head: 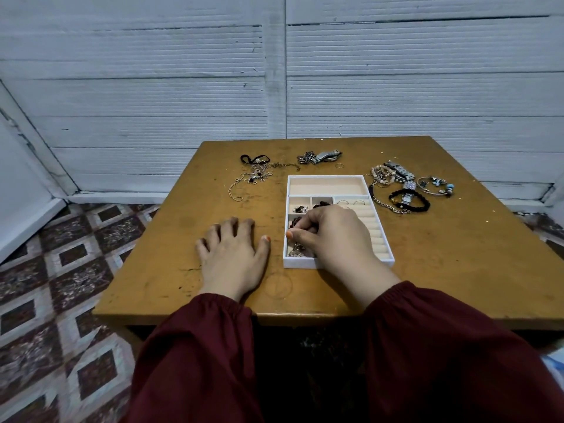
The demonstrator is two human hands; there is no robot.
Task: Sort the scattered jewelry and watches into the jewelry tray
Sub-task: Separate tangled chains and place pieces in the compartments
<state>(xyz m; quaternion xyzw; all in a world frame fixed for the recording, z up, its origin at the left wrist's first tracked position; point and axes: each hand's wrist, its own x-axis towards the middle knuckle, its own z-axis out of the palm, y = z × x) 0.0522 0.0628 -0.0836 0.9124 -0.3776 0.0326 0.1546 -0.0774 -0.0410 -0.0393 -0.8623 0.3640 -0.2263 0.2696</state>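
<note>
The left hand (pixel 233 248) lies flat on the table (pixel 158 270), fingers spread. The right hand (pixel 332 236) is over the jewelry tray (pixel 305 264), thumb and fingertips pinching a small piece (pixel 300 229) — too small to identify. It is best lowered fully into a left cell before release. The white, cream-lined tray sits mid-table; watches (pixel 328 155) and chains (pixel 253 175) lie scattered beyond.

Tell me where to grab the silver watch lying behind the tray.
Probably pinch the silver watch across its metal band, from above near its right end: it lies stretched sideways, and a chain bunches against its left end.
</note>
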